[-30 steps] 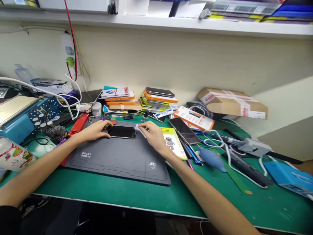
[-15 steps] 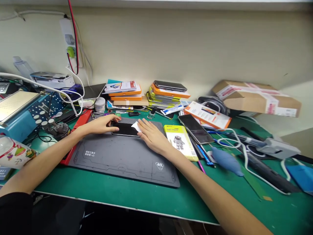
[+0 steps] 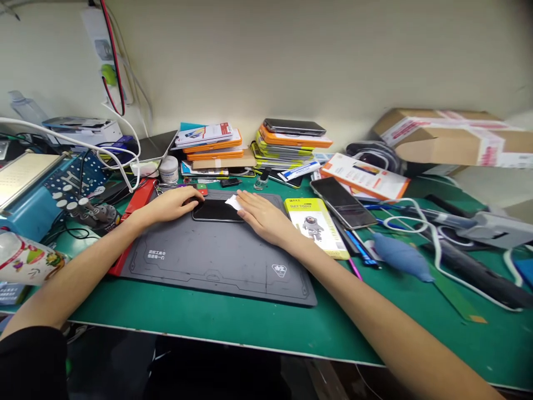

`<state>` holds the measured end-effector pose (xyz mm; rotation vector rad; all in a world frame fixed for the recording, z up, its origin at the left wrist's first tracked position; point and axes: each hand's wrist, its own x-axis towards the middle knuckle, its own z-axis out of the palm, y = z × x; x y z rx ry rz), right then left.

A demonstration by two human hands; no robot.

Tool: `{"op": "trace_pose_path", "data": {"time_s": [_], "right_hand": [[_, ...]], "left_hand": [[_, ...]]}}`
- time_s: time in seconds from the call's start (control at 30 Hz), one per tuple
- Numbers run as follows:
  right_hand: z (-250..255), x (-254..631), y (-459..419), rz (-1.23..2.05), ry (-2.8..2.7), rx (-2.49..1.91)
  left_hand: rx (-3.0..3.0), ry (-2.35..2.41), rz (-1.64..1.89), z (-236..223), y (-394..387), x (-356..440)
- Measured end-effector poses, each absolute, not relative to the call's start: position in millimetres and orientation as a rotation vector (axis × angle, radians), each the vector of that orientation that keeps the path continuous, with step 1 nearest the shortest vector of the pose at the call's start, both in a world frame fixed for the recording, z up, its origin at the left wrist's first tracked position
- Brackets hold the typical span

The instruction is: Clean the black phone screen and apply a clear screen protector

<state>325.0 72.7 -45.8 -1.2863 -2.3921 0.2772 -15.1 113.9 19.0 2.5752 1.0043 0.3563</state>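
1. Near the grey mat's [image 3: 187,264] far edge lies the black phone [image 3: 214,210]: probably light, stiff, slick, its glass fragile, best held by the long rims.
2. The left hand [image 3: 177,204] sits at its left end, fingers slightly parted; I can't tell if they grip.
3. The right hand [image 3: 264,219] is flattened over a thin, soft-looking white sheet [image 3: 234,202].
4. Right of the mat, a rounded, rubbery-looking blue bulb [image 3: 398,255].
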Motion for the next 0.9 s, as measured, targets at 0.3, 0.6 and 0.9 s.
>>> {"op": "trace_pose_path", "data": {"time_s": [0.3,0.6,0.9], "right_hand": [[-65,333,69,0.195,-2.366,-1.233],[-73,323,32,-0.005,-2.541,-1.103],[-85,333,50,0.024,-2.449,-1.237]], "left_hand": [[2.567,0.982,0.318,9,106,-14],[2.551,0.951,0.344,7,104,-15],[2.527,0.98,0.356,6,103,-14]]}}
